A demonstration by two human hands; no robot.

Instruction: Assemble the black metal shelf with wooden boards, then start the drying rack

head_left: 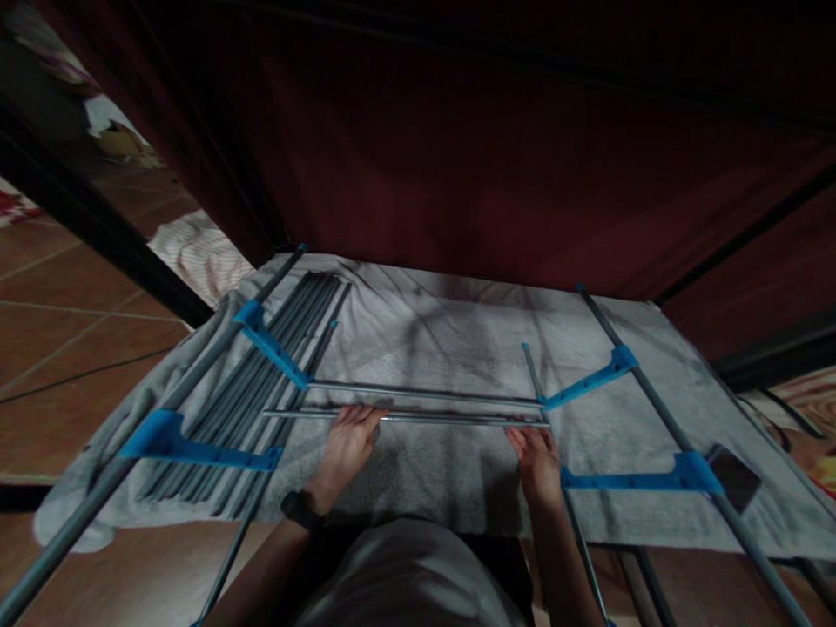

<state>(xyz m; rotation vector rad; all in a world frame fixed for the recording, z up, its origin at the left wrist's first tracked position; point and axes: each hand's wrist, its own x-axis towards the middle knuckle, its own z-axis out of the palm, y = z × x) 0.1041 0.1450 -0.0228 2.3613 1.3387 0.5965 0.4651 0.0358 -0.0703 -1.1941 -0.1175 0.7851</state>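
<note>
A thin grey metal rod (450,421) lies crosswise in front of me, held in both hands. My left hand (351,442) has its fingers closed over the rod left of its middle. Close to the rod's right end, my right hand (536,453) grips it with bent fingers. Just beyond and roughly parallel runs another crossbar (424,394), joined at its ends to a left blue plastic bracket (271,344) and a right one (591,376). Nearer to me are two more blue brackets, one left (202,448) and one right (640,481), fixed on long grey side poles.
Several loose grey tubes (261,392) lie side by side on the grey blanket (444,340) at the left. A dark flat object (735,477) rests beside the right pole (666,418). A dark red panel (457,165) stands behind the blanket. Tiled floor (78,348) shows at the left.
</note>
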